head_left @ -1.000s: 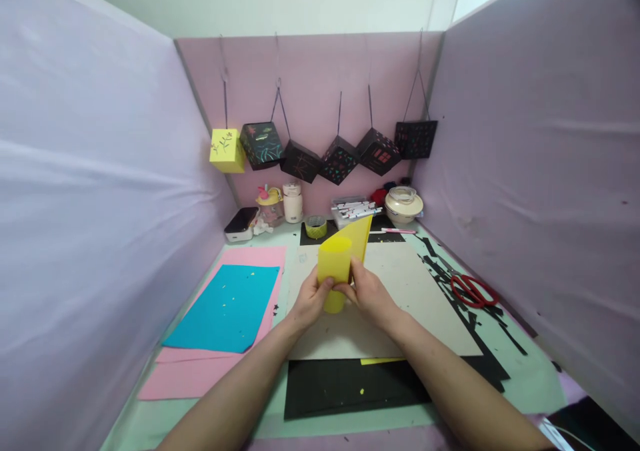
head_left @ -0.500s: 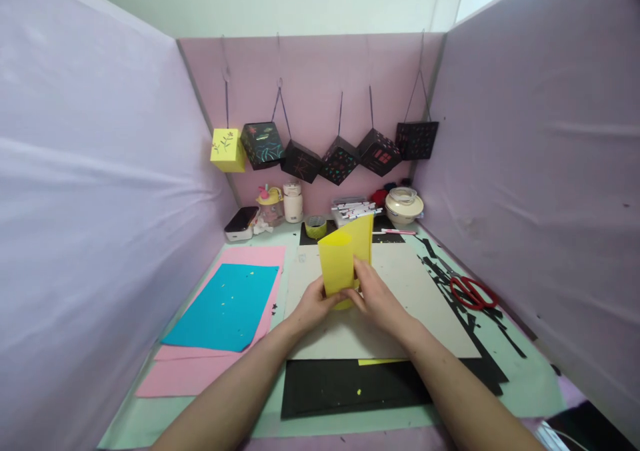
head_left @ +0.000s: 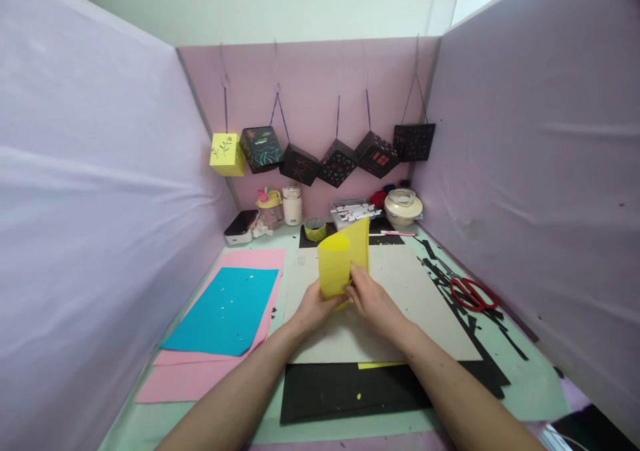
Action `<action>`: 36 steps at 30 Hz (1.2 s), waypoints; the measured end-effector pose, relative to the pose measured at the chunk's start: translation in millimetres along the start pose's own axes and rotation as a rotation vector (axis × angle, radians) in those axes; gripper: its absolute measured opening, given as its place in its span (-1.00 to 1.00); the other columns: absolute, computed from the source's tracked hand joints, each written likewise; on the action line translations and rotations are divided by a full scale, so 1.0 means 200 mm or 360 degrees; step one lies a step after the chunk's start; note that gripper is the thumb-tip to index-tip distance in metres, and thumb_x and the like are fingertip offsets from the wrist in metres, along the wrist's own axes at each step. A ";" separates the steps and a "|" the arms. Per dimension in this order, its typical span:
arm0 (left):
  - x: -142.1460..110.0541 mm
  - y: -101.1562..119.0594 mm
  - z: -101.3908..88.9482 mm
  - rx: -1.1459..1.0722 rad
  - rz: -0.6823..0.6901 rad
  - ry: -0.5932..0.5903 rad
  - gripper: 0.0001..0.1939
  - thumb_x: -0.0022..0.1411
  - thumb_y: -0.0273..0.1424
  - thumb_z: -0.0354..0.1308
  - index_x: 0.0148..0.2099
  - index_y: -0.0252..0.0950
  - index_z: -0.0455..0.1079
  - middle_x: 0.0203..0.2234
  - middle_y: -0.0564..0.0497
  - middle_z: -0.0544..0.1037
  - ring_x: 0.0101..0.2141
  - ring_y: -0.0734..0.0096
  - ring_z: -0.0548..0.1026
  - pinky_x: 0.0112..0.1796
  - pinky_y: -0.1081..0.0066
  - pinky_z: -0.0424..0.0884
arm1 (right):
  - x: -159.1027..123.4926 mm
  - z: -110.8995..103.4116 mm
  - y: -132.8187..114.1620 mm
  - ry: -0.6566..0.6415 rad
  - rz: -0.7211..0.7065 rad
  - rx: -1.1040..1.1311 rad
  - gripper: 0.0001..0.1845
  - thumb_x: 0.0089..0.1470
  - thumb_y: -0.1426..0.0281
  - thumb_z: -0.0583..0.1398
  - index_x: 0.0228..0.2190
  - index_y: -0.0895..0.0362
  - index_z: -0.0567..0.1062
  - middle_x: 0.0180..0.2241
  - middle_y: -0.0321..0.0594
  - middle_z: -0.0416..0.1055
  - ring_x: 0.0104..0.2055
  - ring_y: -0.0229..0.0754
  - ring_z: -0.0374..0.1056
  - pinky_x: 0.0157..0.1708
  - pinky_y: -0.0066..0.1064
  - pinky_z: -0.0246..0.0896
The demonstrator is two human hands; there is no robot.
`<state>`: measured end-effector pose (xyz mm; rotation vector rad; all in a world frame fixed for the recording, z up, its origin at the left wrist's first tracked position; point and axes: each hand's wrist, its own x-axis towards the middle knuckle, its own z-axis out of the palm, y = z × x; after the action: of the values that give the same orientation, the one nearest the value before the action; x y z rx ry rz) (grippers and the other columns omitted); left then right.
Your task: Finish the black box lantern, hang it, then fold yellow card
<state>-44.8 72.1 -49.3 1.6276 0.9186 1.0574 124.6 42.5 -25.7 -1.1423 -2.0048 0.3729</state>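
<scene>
A sheet of yellow paper [head_left: 335, 264], bent over into a curve, stands upright between both hands above the pale grey board [head_left: 420, 311]. My left hand [head_left: 316, 306] is closed around its lower left part, the thumb pointing right. On the other side, my right hand [head_left: 371, 296] pinches the paper near its lower edge, fingers against the inner face. The fingertips of the two hands come close together at the bottom. Part of the paper's lower edge is hidden behind the fingers.
Blue paper [head_left: 225, 311] lies on pink sheets [head_left: 170, 384] at left. Red-handled scissors [head_left: 473, 294] rest among black paper strips at right. Behind are a tape roll [head_left: 315, 230], white markers [head_left: 355, 211] and a lidded bowl [head_left: 403, 208]. Decorated paper boxes [head_left: 339, 164] hang from the back panel.
The view has tilted slightly upward. My right fingers have shifted a little at the paper's lower edge; both hands still hold the yellow paper.
</scene>
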 end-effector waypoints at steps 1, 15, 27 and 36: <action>0.00 0.00 0.00 -0.0001 -0.0007 -0.0021 -0.50 0.07 -0.29 0.32 0.05 -0.35 0.41 -0.01 -0.18 0.53 -0.04 0.10 0.50 0.01 0.14 0.39 | 0.00 0.00 0.00 0.0019 0.0004 -0.0026 -0.43 0.25 0.42 -0.04 0.27 0.06 0.03 0.05 0.04 0.30 0.02 0.01 0.34 -0.07 -0.07 0.37; 0.00 0.04 -0.02 -0.0020 -0.0033 -0.0157 -0.48 0.07 -0.26 0.33 0.07 -0.35 0.42 -0.01 -0.19 0.53 -0.04 0.07 0.51 -0.02 0.15 0.42 | -0.01 0.01 0.01 0.0195 -0.0260 0.0031 -0.28 0.24 0.46 0.03 0.32 -0.05 -0.14 0.12 -0.03 0.27 0.11 -0.03 0.29 0.02 -0.12 0.34; 0.00 0.05 -0.01 0.0125 -0.0026 -0.0021 -0.60 0.13 -0.28 0.26 0.01 -0.32 0.47 -0.07 -0.15 0.58 -0.09 0.09 0.54 -0.07 0.18 0.46 | -0.01 0.02 0.00 0.0240 -0.0250 -0.0013 -0.29 0.23 0.48 0.04 0.31 -0.03 -0.10 0.05 0.01 0.31 0.05 -0.01 0.33 -0.02 -0.09 0.37; 0.00 0.04 0.01 0.0105 -0.0003 0.0032 -0.63 0.09 -0.30 0.29 -0.05 -0.32 0.50 -0.12 -0.11 0.60 -0.13 0.13 0.55 -0.11 0.24 0.46 | -0.02 0.04 0.00 0.0308 -0.0135 0.0026 -0.51 0.19 0.44 0.09 0.14 0.08 0.18 -0.09 -0.05 0.44 -0.11 -0.06 0.44 -0.14 -0.16 0.43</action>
<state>-41.2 69.6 -42.0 1.6725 0.9770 1.0536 120.7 40.5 -33.2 -1.0385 -1.8702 0.2261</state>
